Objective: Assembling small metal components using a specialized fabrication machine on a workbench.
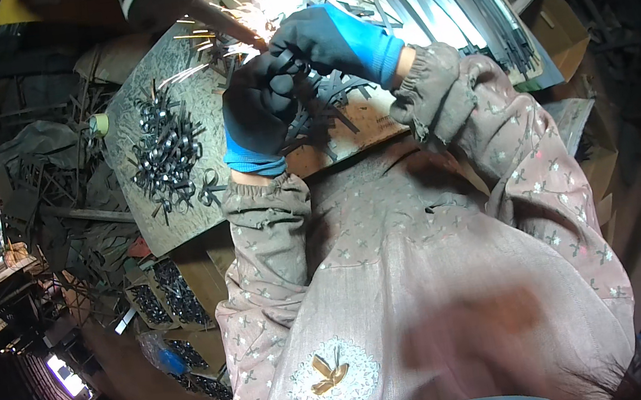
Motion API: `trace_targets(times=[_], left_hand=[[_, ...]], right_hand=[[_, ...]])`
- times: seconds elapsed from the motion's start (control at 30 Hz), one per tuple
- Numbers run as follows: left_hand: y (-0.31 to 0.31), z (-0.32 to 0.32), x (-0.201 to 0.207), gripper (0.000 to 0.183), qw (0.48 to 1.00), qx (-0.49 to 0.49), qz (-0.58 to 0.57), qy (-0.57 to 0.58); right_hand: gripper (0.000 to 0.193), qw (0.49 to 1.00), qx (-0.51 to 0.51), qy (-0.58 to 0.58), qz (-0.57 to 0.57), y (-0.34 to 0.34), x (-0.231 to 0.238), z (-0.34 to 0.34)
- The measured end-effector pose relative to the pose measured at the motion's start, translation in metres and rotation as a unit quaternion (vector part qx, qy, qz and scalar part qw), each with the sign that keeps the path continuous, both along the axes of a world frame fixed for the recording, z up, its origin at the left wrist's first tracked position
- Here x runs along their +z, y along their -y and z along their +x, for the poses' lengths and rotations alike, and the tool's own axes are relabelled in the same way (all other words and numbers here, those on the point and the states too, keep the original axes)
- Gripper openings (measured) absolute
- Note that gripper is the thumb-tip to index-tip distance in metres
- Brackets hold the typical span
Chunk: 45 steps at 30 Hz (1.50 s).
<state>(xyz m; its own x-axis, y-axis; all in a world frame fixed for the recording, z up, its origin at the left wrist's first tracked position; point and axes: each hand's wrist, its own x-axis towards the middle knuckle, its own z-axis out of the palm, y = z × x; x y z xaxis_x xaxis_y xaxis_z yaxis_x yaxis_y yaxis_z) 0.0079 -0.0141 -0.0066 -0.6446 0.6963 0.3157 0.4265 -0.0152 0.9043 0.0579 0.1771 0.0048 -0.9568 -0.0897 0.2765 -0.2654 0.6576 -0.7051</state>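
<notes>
My left hand (255,103) and my right hand (325,36), both in black-coated gloves with blue cuffs, meet at the far middle of the table. Their fingers are closed around a dark bent metal strip (289,64), mostly hidden by the gloves. Just beyond them, a rust-coloured metal rod (228,24) slants down from a round metal housing (158,3) to my fingertips. Bright sparks (274,0) spray from its tip and wash out what lies behind. Flat dark strips (334,89) lie scattered beneath and beside my right hand.
Left of my hands, a heap of small bent metal loops (168,151) sits on the worn tabletop (165,220). Long dark strips (444,1) lie in rows at the far right, near a cardboard box (562,35). Boxes of small dark parts (179,291) stand below the table's left edge.
</notes>
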Motion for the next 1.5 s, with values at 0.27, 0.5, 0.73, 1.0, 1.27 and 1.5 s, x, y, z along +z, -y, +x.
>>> trace_targets(times=[0.27,0.5,0.73,1.0,1.27,1.5], left_hand=[[-0.007,0.021,0.021,0.031,0.977,-0.197,-0.06,0.046],[-0.008,0.076,0.013,0.051,0.979,0.111,-0.001,0.17],[-0.007,0.088,0.039,0.033,0.969,0.169,-0.169,0.054],[0.009,0.078,0.014,0.027,0.95,0.211,-0.216,-0.077],[0.007,0.08,0.025,0.03,0.941,0.221,-0.21,-0.145],[0.008,0.076,0.028,0.027,0.94,0.186,-0.266,-0.105]], right_hand=[[0.036,0.974,0.009,-0.052,-0.219,-0.009,-0.032,0.051],[0.04,0.938,-0.091,-0.069,-0.328,0.032,-0.031,0.062],[0.044,0.97,-0.131,-0.138,-0.151,0.032,-0.038,0.071],[0.046,0.96,-0.139,-0.243,-0.018,0.045,-0.024,0.063],[0.044,0.949,-0.107,-0.29,-0.059,0.043,-0.03,0.067],[0.048,0.946,-0.13,-0.293,0.039,0.044,0.01,0.062]])
